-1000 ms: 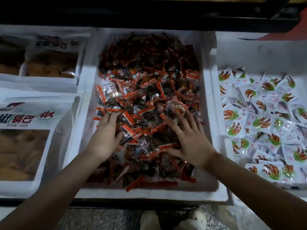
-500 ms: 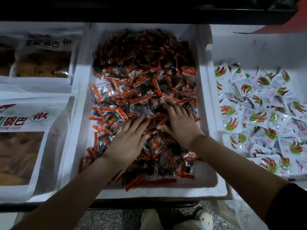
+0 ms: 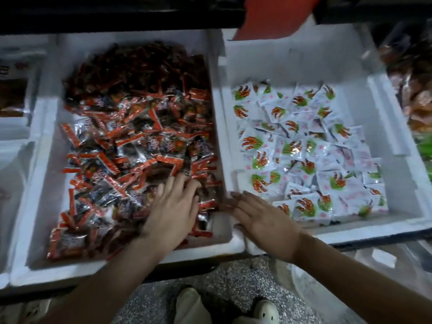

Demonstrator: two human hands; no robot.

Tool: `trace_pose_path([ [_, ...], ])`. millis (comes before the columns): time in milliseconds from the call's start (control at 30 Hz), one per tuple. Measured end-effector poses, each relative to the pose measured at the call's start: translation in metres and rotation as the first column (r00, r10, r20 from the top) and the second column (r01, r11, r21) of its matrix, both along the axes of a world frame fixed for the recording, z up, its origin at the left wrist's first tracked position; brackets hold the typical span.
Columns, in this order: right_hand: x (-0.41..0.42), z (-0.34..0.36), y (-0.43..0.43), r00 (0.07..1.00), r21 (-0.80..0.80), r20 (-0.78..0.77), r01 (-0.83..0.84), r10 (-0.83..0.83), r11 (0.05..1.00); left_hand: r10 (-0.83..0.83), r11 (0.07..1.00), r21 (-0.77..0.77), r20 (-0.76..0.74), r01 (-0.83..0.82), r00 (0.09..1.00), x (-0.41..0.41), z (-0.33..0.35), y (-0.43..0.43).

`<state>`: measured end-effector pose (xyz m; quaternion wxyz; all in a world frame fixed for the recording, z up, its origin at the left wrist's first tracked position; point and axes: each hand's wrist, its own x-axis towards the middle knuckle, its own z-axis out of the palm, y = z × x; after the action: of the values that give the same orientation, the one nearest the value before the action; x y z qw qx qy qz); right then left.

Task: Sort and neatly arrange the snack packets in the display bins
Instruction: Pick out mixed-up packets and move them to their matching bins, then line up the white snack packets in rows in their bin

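A white foam bin (image 3: 44, 190) holds a heap of red and dark snack packets (image 3: 131, 141). Beside it on the right, a second foam bin (image 3: 402, 183) holds white packets with orange and green prints (image 3: 304, 148). My left hand (image 3: 173, 211) lies flat with straight fingers on the red packets near the bin's front right corner. My right hand (image 3: 261, 218) rests flat across the wall between the two bins, its fingertips at the edge of the red heap. Neither hand holds a packet.
Larger white bags of snacks (image 3: 14, 90) fill bins at the far left. Clear bags of orange snacks (image 3: 416, 97) sit at the far right. A red panel (image 3: 275, 15) stands behind the bins. Below are speckled floor and my light shoes (image 3: 264, 312).
The view has swung right, showing more of the white-packet bin. Both hands have slid rightward across the red heap; my right hand now lies over the wall between the bins.
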<state>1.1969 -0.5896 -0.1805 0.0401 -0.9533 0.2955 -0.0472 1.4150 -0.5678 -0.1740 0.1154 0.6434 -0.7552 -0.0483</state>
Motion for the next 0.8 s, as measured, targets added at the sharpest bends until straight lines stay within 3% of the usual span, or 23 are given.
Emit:
trace_pose_path([
  [200,-0.045,0.005,0.017,1.0,0.007,0.0,0.0,0.0,1.0,-0.066,0.998,0.009,0.09,0.066,0.994,-0.061,-0.001,0.036],
  [300,-0.058,0.012,0.015,0.998,0.028,-0.032,0.06,-0.059,0.998,-0.022,0.998,0.066,0.084,0.017,0.996,-0.068,-0.002,0.065],
  [467,-0.07,0.041,0.002,0.99,-0.044,-0.088,0.107,-0.11,0.993,0.131,0.872,0.442,0.202,-0.21,0.971,-0.071,0.016,0.096],
  [633,-0.05,0.078,-0.018,0.994,-0.148,-0.083,0.065,-0.078,0.987,0.221,0.864,0.374,0.32,-0.337,0.921,-0.048,0.035,0.108],
  [733,-0.017,0.096,-0.025,0.989,-0.132,-0.139,0.04,-0.058,0.99,0.234,0.859,0.334,0.416,-0.387,0.878,-0.016,0.05,0.111],
  [800,0.013,0.107,-0.027,0.99,-0.164,-0.132,0.034,-0.056,0.986,0.273,0.891,0.24,0.392,-0.384,0.878,0.013,0.062,0.113],
])
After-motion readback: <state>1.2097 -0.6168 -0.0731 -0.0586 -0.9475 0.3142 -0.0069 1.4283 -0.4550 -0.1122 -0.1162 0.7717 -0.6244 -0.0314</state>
